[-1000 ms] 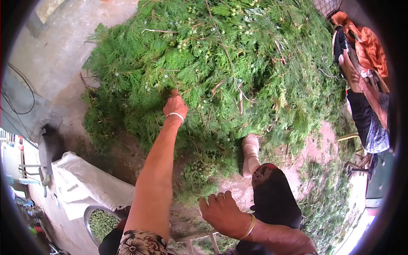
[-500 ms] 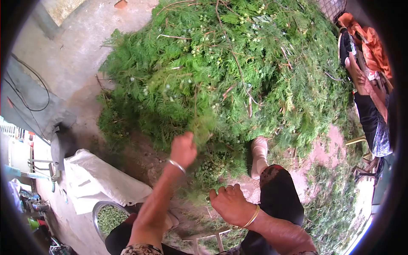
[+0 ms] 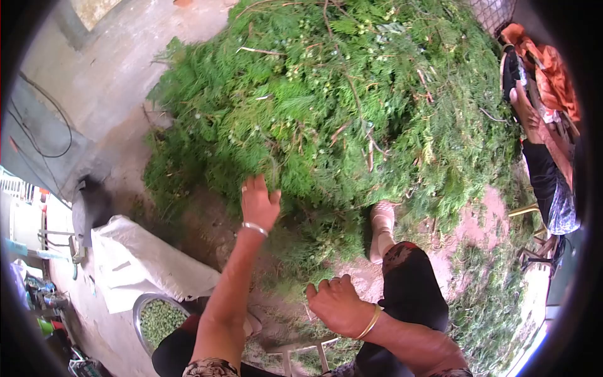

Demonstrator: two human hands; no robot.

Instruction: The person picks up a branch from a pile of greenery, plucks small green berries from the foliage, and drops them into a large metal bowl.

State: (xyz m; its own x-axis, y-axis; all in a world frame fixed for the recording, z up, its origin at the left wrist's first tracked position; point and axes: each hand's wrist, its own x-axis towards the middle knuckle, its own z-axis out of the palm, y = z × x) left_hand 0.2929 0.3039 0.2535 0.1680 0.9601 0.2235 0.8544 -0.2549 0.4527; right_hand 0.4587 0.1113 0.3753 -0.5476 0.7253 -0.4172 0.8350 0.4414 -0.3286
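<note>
Head: foliage (image 3: 352, 107) hides left hand (image 3: 259, 204) fingertips.

looks like an outdoor farmyard: bare dirt ground (image 3: 125, 94), huge pile of cut branches (image 3: 352, 107), white sack (image 3: 135, 264), metal bowl (image 3: 139, 308) of green picked bits

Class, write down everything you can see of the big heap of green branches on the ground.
The heap of green branches is a tall, loose mound of feathery, conifer-like sprays, fresh green, with thin brown stems poking out and small pale round cones scattered through it. It lies on concrete and reddish earth. The left hand, fingers spread, touches its lower front edge; a foot in a pale shoe sits against its base.
</note>
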